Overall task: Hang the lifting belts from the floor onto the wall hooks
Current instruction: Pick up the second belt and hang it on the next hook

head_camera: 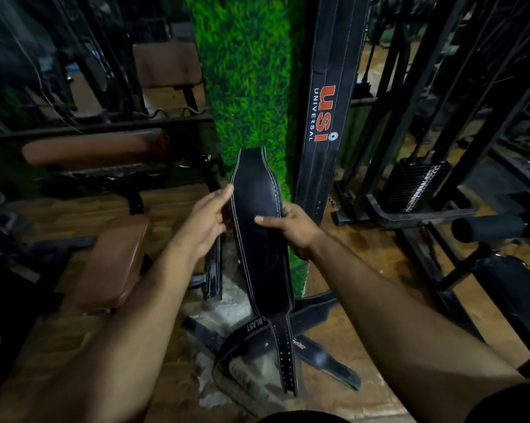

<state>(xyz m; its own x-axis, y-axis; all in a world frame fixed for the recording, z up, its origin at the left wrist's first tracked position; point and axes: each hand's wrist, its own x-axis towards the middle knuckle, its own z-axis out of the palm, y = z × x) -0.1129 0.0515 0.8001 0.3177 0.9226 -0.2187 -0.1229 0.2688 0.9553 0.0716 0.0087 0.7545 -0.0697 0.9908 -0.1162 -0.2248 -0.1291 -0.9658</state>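
Two hands are up in front of me, both at the same black belt (259, 239), which stands nearly upright between them with its wide padded part at hand level and its white stitching running down both edges. My right hand (291, 227) has its grip closed on the belt's right edge, thumb lying across the front face and the fingers wrapped behind it. My left hand (207, 222) is open, fingers stretched out and just touching the belt's left edge near the top of the wide part; it has hold of nothing. The belt's narrow punched strap (285, 358) hangs down low, and I cannot tell whether its tip rests on the floor (364, 264). Behind that strap, more belts (318, 355) lie crossed in a loose heap on the floor, one of them showing white lettering. Straight beyond the held belt is a wall strip covered in green artificial grass (248, 87). Just right of the grass, another long black belt with red lettering (324, 114) hangs down; its top runs out of view. Brown padded benches (111, 257) sit to the left and a weight stack (416, 181) stands to the right.
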